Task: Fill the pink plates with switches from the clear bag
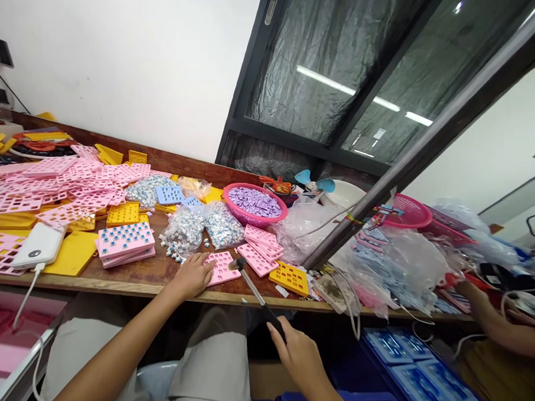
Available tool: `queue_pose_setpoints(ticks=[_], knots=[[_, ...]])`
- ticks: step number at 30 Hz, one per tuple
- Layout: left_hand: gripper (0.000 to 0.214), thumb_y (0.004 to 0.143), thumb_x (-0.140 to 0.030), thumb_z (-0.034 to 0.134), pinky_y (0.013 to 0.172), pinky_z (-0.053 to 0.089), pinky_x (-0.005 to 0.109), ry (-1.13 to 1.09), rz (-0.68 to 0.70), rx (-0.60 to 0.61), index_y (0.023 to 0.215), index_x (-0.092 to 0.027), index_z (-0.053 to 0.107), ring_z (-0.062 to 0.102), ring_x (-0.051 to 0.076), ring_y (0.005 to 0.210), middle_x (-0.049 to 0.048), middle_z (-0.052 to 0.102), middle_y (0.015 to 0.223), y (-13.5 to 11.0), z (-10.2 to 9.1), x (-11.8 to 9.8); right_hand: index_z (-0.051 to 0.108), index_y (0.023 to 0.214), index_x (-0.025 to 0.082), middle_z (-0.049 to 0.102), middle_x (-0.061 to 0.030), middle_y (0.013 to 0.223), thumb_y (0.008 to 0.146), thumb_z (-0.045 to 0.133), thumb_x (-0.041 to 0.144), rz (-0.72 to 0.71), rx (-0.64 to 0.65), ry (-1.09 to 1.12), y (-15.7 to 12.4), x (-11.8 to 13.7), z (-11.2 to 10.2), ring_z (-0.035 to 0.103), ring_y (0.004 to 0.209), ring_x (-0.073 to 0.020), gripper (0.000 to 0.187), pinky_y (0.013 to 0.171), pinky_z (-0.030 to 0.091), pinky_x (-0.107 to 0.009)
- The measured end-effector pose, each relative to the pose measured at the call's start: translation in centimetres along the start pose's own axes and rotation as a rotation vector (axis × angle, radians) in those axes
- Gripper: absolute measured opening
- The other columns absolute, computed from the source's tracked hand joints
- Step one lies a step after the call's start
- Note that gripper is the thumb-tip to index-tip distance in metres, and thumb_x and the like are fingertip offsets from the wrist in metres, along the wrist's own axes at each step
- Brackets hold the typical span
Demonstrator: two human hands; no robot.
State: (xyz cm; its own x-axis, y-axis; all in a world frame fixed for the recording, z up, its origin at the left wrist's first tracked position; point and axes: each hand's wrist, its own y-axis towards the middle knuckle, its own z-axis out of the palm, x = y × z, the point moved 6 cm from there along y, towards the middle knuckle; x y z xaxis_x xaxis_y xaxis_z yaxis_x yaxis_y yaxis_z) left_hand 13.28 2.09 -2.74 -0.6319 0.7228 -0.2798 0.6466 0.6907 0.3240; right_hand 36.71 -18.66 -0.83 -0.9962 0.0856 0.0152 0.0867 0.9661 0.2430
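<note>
My left hand (194,274) rests palm down on the wooden bench (153,272), fingers curled over the edge of a pink perforated tray (224,268). My right hand (299,351) is closed round the black handle of a small metal hammer (251,285). The hammer's head hovers just right of that pink tray. Behind the tray lie clear bags of small white and blue parts (203,224). A pink tray stack filled with blue parts (125,241) sits to the left.
Heaps of pink and yellow trays (68,186) cover the left bench. A pink basket of purple pieces (255,203), a yellow tray (289,278), a white power bank (39,245) and plastic bags (393,265) lie around. Another person's arm (493,320) is at right. Blue bins (419,372) sit below.
</note>
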Motion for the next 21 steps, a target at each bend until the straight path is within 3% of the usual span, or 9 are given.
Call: queue_pose_setpoints(ticks=[3,6,9,15,21], knots=[[0.044,0.100,-0.046,0.042,0.107,0.039,0.049,0.029,-0.033,-0.029,0.130,-0.024,0.065,0.052,0.033,0.122,0.0138,0.061,0.132,0.3,-0.7,-0.1,0.068,0.100,0.021,0.076,-0.0081,0.076,0.105,0.033,0.052,0.030,0.004,0.058,-0.1,-0.4,-1.5,0.075,0.069,-0.0267,0.047,0.057,0.047,-0.029],[0.048,0.096,-0.054,0.048,0.103,0.038,0.055,0.056,-0.058,-0.073,0.115,-0.017,0.070,0.053,0.038,0.115,0.0186,0.064,0.113,1.7,-1.7,-0.3,0.067,0.102,0.023,0.076,-0.0061,0.081,0.103,0.038,0.054,0.081,-0.082,0.295,-0.4,-0.6,-4.2,0.074,0.074,-0.0248,0.043,0.064,0.051,-0.029],[0.044,0.099,-0.048,0.046,0.105,0.038,0.054,0.043,0.010,-0.088,0.116,-0.015,0.068,0.052,0.037,0.119,0.0196,0.061,0.117,4.3,-2.1,-1.1,0.066,0.101,0.022,0.074,-0.0056,0.078,0.103,0.039,0.055,0.089,-0.125,0.480,-0.9,-0.1,-5.3,0.071,0.070,-0.0226,0.043,0.067,0.053,-0.028],[0.035,0.100,-0.041,0.048,0.104,0.043,0.034,-0.038,0.326,0.054,0.127,-0.028,0.066,0.059,0.022,0.116,0.0058,0.067,0.126,7.7,-0.1,-2.7,0.067,0.092,0.022,0.074,-0.0063,0.071,0.104,0.035,0.053,-0.048,0.020,0.225,-1.5,2.0,-2.1,0.073,0.063,-0.0241,0.046,0.057,0.049,-0.028],[0.036,0.101,-0.043,0.046,0.101,0.042,0.038,0.006,0.301,0.082,0.128,-0.031,0.067,0.059,0.025,0.114,0.0073,0.068,0.121,8.7,1.5,-2.1,0.067,0.097,0.022,0.075,-0.0072,0.074,0.105,0.031,0.051,-0.021,0.038,0.163,-1.3,1.1,-1.3,0.074,0.068,-0.0251,0.047,0.058,0.048,-0.028]])
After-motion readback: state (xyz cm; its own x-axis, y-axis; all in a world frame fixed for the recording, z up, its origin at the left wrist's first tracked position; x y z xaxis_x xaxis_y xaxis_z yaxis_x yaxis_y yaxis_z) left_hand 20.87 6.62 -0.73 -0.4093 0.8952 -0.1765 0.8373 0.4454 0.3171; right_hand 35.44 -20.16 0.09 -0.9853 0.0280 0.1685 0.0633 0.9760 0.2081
